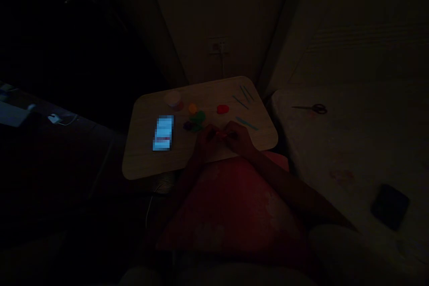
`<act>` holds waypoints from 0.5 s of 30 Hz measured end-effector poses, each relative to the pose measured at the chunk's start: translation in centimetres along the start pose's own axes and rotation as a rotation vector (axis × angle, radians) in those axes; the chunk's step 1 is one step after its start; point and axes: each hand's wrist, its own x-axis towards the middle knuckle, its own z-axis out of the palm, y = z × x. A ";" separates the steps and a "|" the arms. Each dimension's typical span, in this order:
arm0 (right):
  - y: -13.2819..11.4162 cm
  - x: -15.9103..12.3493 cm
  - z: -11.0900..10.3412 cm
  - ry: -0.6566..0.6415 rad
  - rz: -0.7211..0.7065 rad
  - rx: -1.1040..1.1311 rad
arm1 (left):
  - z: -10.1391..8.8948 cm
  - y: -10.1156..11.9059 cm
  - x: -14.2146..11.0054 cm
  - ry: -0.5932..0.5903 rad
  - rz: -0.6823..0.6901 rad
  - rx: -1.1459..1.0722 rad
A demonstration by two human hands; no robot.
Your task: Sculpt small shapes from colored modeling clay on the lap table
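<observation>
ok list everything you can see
table: 1, pale, centre
phone: 1, blue-lit, table left
tub: 1, pale, beyond phone
orange lump: 1, orange, near tub
green lumps: unclear count, green, mid-table
dark lump: 1, purplish, left of green
red lump: 1, red, right of green
thin sticks: 3, bluish, table right
tool: 1, bluish, table right
side surface: 1, pale, right
scissors: 1, dark, side surface
flat object: 1, dark, side surface
socket: 1, pale, wall
pale items: several, whitish, far left
cloth: 1, red, lap
held piece: 1, red, table front
left hand, right hand: 1 each, bare, at held piece
</observation>
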 end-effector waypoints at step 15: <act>-0.6 0.2 -0.4 -0.042 0.145 0.067 | 0.2 0.1 -0.2 0.142 -0.016 -0.049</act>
